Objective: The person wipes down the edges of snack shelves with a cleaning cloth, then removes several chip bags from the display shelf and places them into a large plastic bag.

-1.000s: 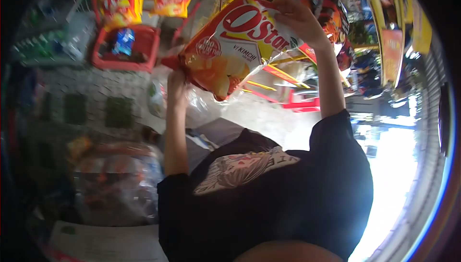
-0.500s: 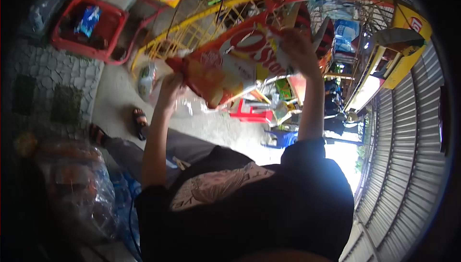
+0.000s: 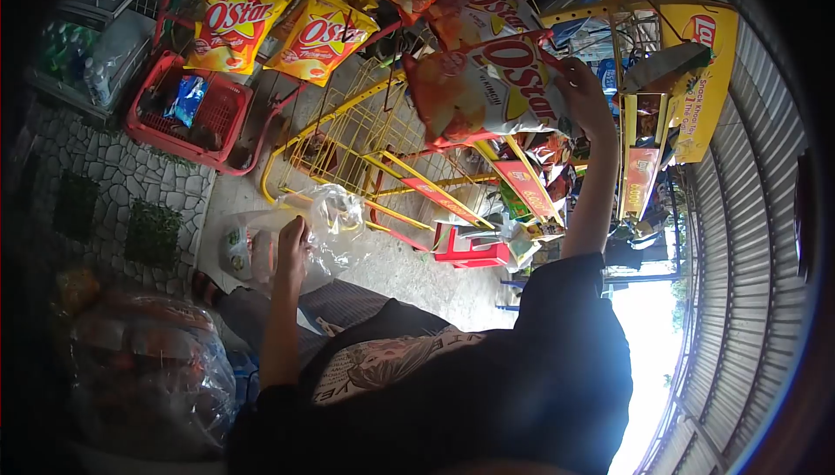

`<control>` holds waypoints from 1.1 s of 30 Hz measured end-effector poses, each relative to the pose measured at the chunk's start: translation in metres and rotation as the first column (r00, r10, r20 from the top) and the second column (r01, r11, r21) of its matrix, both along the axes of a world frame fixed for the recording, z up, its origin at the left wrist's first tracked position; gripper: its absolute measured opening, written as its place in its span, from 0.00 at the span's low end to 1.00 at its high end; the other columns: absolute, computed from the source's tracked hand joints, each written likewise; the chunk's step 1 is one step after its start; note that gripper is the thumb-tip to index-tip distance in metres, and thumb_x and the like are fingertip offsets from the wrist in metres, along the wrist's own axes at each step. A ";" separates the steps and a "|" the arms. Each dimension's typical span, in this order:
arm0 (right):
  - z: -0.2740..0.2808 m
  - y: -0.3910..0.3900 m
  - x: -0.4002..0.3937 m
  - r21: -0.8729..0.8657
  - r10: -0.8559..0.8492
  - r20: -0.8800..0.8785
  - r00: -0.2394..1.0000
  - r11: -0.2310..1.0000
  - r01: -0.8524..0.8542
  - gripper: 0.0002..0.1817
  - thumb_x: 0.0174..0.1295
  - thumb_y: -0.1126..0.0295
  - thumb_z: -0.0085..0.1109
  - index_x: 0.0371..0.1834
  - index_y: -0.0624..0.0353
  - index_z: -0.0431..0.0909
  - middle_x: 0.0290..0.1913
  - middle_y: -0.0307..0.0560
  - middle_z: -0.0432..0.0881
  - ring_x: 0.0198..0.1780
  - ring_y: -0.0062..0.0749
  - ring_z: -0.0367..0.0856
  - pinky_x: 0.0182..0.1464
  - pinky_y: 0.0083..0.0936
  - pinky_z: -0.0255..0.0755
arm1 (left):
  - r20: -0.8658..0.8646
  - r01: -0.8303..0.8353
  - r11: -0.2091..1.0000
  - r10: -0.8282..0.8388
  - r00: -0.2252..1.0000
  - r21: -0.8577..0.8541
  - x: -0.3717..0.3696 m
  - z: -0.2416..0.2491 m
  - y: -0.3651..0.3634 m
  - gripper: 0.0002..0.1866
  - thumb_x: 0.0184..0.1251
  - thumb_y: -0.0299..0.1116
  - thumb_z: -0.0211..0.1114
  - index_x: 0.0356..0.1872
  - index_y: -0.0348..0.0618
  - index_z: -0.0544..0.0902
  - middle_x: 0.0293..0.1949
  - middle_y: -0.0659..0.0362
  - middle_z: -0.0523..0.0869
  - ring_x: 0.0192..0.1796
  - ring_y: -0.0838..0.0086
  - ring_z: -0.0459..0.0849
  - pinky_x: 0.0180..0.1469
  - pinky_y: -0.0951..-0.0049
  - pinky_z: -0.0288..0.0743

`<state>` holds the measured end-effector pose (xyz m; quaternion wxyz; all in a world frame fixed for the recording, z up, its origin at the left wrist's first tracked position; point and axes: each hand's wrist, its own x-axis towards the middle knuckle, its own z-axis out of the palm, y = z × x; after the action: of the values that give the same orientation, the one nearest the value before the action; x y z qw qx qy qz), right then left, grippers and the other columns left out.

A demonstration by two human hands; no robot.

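Observation:
My right hand (image 3: 584, 97) is raised and grips the edge of a red and white O'Star kimchi chip bag (image 3: 487, 97). This bag is up at the rack, just in front of similar O'Star bags (image 3: 491, 10). Part of its edge is hidden by my fingers. Lower down, my left hand (image 3: 294, 244) is closed on a crumpled clear plastic bag (image 3: 339, 214). Something whitish and orange shows through the plastic beside my fingers; I cannot make out what it is.
A yellow wire rack (image 3: 348, 153) with red price strips stands in front. Orange O'Star bags (image 3: 322, 36) hang at the upper left. Below them is a red basket (image 3: 239, 118) holding a blue packet (image 3: 187, 99). A red stool (image 3: 470, 249) stands beyond. Plastic-wrapped goods (image 3: 148, 362) lie by my legs.
My left hand has let go of the chip bag's corner and dropped lower with the clear plastic. My right hand has shifted right, still on the chip bag. The view has shifted.

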<state>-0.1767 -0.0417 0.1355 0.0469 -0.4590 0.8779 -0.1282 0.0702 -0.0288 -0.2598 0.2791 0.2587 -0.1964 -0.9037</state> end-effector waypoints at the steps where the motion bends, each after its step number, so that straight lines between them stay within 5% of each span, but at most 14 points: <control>1: 0.002 -0.001 -0.001 0.015 0.008 -0.052 0.999 1.000 -0.007 0.10 0.52 0.76 0.45 0.39 0.63 0.66 0.36 0.45 0.74 0.35 0.21 0.71 0.36 0.15 0.64 | 0.004 -0.017 1.000 0.017 1.000 0.007 0.002 -0.005 0.000 0.17 0.57 0.43 0.49 0.12 0.50 0.62 0.13 0.70 0.58 0.15 0.86 0.55 0.17 0.84 0.48; 18: -0.009 0.003 -0.039 -0.043 0.053 -0.190 0.980 0.997 -0.062 0.12 0.48 0.76 0.49 0.38 0.62 0.67 0.31 0.46 0.74 0.33 0.26 0.72 0.36 0.19 0.65 | 0.125 0.007 1.000 -0.006 0.992 -0.006 0.075 -0.006 -0.008 0.15 0.56 0.43 0.49 0.14 0.50 0.63 0.15 0.70 0.58 0.17 0.87 0.55 0.18 0.86 0.51; 19: -0.009 0.004 -0.046 -0.075 0.065 -0.066 0.996 0.995 -0.070 0.13 0.47 0.76 0.50 0.38 0.62 0.67 0.32 0.46 0.74 0.35 0.26 0.72 0.39 0.20 0.64 | 0.122 0.039 0.999 -0.038 0.992 -0.006 0.075 -0.006 -0.007 0.15 0.56 0.43 0.49 0.14 0.50 0.63 0.15 0.70 0.58 0.17 0.87 0.55 0.18 0.86 0.51; 23: -0.008 0.001 -0.032 -0.069 0.031 -0.111 0.993 0.997 -0.039 0.13 0.47 0.76 0.50 0.39 0.63 0.67 0.34 0.46 0.74 0.36 0.26 0.72 0.40 0.20 0.64 | 0.100 0.101 0.995 -0.098 0.990 -0.017 0.080 0.000 -0.005 0.16 0.56 0.43 0.48 0.13 0.50 0.62 0.15 0.70 0.57 0.17 0.87 0.55 0.18 0.84 0.49; 26: -0.013 0.003 -0.040 -0.132 0.019 0.011 1.000 0.991 -0.017 0.14 0.47 0.76 0.50 0.39 0.63 0.67 0.34 0.45 0.74 0.37 0.27 0.72 0.40 0.21 0.64 | 0.125 0.091 0.996 -0.088 0.988 -0.013 0.086 0.010 -0.006 0.18 0.57 0.43 0.47 0.11 0.51 0.59 0.13 0.70 0.55 0.16 0.86 0.54 0.17 0.83 0.48; 32: -0.026 -0.005 -0.039 -0.201 0.048 -0.142 0.989 0.977 -0.077 0.15 0.46 0.74 0.51 0.40 0.62 0.68 0.34 0.49 0.75 0.36 0.32 0.74 0.39 0.24 0.65 | 0.065 0.067 0.997 -0.065 0.996 -0.025 0.106 0.019 -0.015 0.15 0.59 0.41 0.45 0.14 0.51 0.62 0.16 0.69 0.57 0.19 0.86 0.57 0.20 0.84 0.52; 33: -0.025 -0.015 -0.030 -0.221 0.017 -0.290 0.957 0.972 -0.084 0.15 0.45 0.74 0.51 0.39 0.61 0.68 0.34 0.51 0.75 0.36 0.35 0.74 0.38 0.25 0.66 | 0.091 0.045 0.998 -0.040 0.995 -0.045 0.111 0.022 -0.020 0.14 0.58 0.41 0.46 0.15 0.51 0.62 0.17 0.69 0.58 0.19 0.86 0.57 0.20 0.84 0.52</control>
<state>-0.2063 -0.0562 0.1102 -0.1309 -0.4974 0.8425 -0.1603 0.1813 -0.0488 -0.2376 0.2566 0.2885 -0.2354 -0.8919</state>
